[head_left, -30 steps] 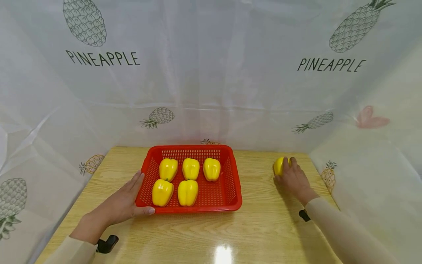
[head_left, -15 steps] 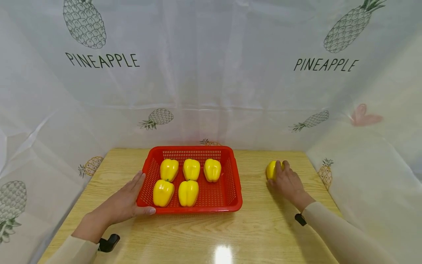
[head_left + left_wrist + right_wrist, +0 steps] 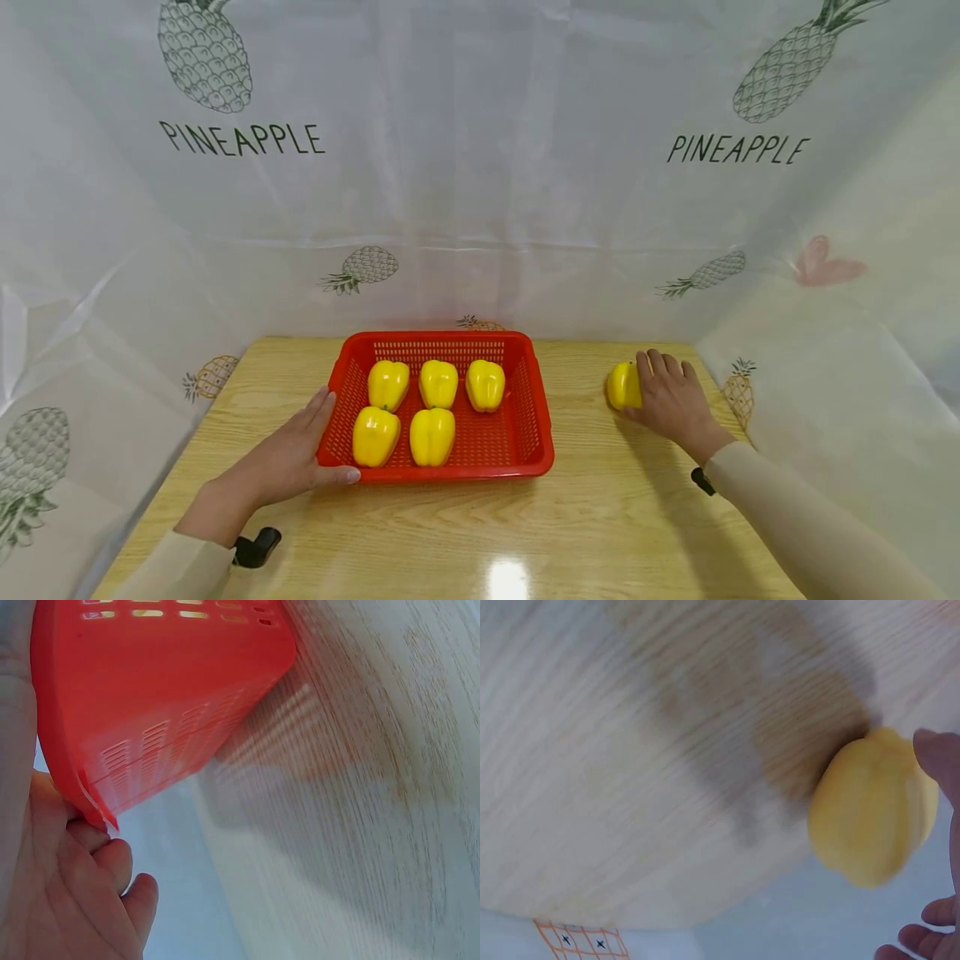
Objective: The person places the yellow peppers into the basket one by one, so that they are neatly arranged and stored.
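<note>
In the head view my left hand (image 3: 283, 463) rests against the near left corner of the red plastic basket (image 3: 542, 408), fingers along its left side and thumb at the front rim. The left wrist view shows loosely bent fingers beside the basket's rim (image 3: 56, 724). Inside lie several yellow bell peppers (image 3: 432, 437). Another yellow bell pepper (image 3: 622, 386) lies on the table to the right of the basket. My right hand (image 3: 675, 402) is at that pepper's right side. In the right wrist view its thumb is close to the pepper (image 3: 874, 810), and the other fingers stand apart from it.
A wood-grain table (image 3: 585, 492) carries the basket and the loose pepper. Pale sheeting (image 3: 480, 192) printed with pineapples rises behind the table and at both sides. The basket's front right part shows bare mesh (image 3: 487, 442).
The loose pepper has shifted left across the table with my right hand; the hand has since moved back right and its fingers have come off the pepper's top. My left hand stays at the basket corner.
</note>
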{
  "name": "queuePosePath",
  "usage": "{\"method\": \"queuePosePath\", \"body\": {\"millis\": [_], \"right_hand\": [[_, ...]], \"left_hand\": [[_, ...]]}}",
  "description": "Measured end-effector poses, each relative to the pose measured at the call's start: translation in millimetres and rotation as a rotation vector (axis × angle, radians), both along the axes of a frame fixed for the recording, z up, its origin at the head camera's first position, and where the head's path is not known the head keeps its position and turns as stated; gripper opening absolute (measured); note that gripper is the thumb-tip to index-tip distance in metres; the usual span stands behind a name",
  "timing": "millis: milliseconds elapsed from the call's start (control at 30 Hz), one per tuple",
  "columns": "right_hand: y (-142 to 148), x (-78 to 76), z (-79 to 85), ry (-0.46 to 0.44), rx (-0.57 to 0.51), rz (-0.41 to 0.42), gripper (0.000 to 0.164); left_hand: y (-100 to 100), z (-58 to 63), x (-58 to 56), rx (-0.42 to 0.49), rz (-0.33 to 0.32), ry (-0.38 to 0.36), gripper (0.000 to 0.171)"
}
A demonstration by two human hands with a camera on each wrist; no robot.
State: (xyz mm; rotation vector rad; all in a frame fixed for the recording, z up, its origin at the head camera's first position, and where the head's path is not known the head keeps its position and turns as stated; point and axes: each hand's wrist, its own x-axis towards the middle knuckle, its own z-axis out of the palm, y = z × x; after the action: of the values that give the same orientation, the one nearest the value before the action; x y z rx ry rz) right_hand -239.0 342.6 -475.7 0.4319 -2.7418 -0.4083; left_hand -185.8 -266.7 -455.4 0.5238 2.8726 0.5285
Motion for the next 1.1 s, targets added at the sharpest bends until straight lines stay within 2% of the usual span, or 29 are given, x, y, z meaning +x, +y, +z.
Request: {"method": "queuePosePath", "body": {"millis": [167, 500, 1100], "right_hand": [[-3.2, -8.1, 0.2, -0.061, 0.049, 0.018, 0.111], [-14.8, -16.8, 0.1, -0.13, 0.13, -0.036, 0.105], [-13.6, -19.2, -7.0, -0.184, 0.095, -0.075, 0.092]], "left_hand": [[0.0, 0.1, 0.0, 0.007, 0.009, -0.001, 0.136], [2.9, 1.7, -0.8, 0.016, 0.008, -0.002, 0.134], [-0.2, 0.7, 2.8, 0.027, 0.018, -0.025, 0.132]]}}
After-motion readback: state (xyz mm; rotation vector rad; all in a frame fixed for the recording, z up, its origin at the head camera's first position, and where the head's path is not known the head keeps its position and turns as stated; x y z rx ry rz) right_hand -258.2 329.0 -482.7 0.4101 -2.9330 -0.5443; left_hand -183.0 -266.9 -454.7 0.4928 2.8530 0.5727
